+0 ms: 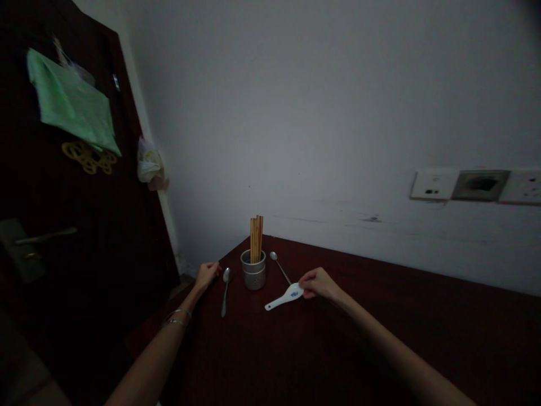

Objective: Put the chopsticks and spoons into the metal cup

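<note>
My right hand (pixel 319 283) pinches the bowl end of a white ceramic soup spoon (pixel 291 293) with a blue mark in its bowl. The spoon's handle points left over the dark red table. Behind it lies a long-handled metal spoon (pixel 281 268), its lower end reaching the ceramic spoon's bowl. My left hand (pixel 208 274) rests near the table's left edge, fingers curled, with nothing visible in them. Just right of it is another metal spoon (pixel 225 290), bowl facing away from me. Between my hands stands a metal utensil holder (pixel 254 277) with several wooden chopsticks (pixel 256 239) upright in it.
The dark red table (pixel 363 327) meets a pale wall (pixel 296 113) at the back. Sockets (pixel 435 185) are on the wall at right. At left is a dark door (pixel 139 225) with a green cloth (pixel 76 104); a plastic bag (pixel 149 163) hangs beside it.
</note>
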Tool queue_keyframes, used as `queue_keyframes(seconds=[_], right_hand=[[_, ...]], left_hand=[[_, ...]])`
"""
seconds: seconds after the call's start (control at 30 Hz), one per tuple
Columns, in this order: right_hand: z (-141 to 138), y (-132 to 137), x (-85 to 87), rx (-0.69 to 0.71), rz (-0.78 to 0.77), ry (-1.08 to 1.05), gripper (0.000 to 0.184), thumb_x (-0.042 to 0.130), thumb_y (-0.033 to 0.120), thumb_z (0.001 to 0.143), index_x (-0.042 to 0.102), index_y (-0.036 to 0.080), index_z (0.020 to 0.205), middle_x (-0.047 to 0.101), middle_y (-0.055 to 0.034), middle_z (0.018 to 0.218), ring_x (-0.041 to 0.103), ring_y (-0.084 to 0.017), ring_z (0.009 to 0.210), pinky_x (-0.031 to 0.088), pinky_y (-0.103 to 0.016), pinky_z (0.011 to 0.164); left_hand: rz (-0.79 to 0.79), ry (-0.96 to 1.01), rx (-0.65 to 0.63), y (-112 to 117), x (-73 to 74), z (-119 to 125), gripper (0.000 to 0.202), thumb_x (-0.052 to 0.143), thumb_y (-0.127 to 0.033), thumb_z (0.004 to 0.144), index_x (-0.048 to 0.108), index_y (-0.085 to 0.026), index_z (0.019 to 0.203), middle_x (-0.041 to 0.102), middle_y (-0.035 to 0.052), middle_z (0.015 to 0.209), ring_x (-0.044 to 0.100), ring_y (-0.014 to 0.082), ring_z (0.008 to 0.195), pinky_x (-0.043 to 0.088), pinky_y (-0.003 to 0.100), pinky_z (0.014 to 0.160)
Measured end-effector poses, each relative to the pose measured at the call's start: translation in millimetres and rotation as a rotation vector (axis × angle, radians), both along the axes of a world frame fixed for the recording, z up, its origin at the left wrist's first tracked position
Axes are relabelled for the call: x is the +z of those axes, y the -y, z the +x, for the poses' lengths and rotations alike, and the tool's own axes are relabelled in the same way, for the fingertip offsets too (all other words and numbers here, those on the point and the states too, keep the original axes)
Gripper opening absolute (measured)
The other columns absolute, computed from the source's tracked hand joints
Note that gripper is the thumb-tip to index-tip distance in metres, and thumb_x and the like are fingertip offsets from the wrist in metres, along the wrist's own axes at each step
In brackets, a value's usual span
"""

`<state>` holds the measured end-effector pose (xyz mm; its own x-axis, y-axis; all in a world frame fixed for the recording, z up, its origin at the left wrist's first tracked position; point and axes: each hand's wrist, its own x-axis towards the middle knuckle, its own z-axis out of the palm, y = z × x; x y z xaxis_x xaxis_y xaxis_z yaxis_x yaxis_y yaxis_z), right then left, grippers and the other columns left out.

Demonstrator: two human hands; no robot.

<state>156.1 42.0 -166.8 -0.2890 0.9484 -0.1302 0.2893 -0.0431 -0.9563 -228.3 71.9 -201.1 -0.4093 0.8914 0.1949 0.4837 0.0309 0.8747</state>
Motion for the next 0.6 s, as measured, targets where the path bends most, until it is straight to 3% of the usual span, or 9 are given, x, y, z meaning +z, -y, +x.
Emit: queue_keyframes(seconds=[0.37,0.47,0.6], right_hand=[[-16,16,-15.2,0.058,-0.067,0.003,0.011,0.052,0.006,0.065,0.061,0.012,0.062,0.058,0.0017,0.047,0.058,-0.010,0.046,0.051,-0.018,0.047],[-18,19,-14.8,0.066,-0.073,-0.014,0.009,0.053,0.008,0.066,0.060,0.012,0.064,0.057,0.0017,0.047,0.057,-0.009,0.045,0.051,-0.018,0.047],[-17,20,-16.0,0.085,-0.072,-0.046,0.005,0.056,0.012,0.068,0.060,0.010,0.068,0.056,0.0015,0.050,0.055,-0.008,0.046,0.052,-0.019,0.045]], left_hand=[[-0.028,0.101,-0.054,8,9.1,8,0.032,0.042,-0.041,0.063,0.057,-0.013,0.059,0.047,-0.0025,0.042,0.033,0.0068,0.032,0.022,0.020,0.036],[0.015,0.151,0.009,4,26.1,11,0.030,0.044,-0.039,0.063,0.057,-0.012,0.063,0.048,-0.0019,0.045,0.034,0.0064,0.033,0.024,0.019,0.036],[0.190,0.215,0.077,-8,70.3,23,0.036,0.049,-0.041,0.064,0.059,-0.011,0.080,0.058,0.0042,0.063,0.045,0.0080,0.045,0.031,0.019,0.039]])
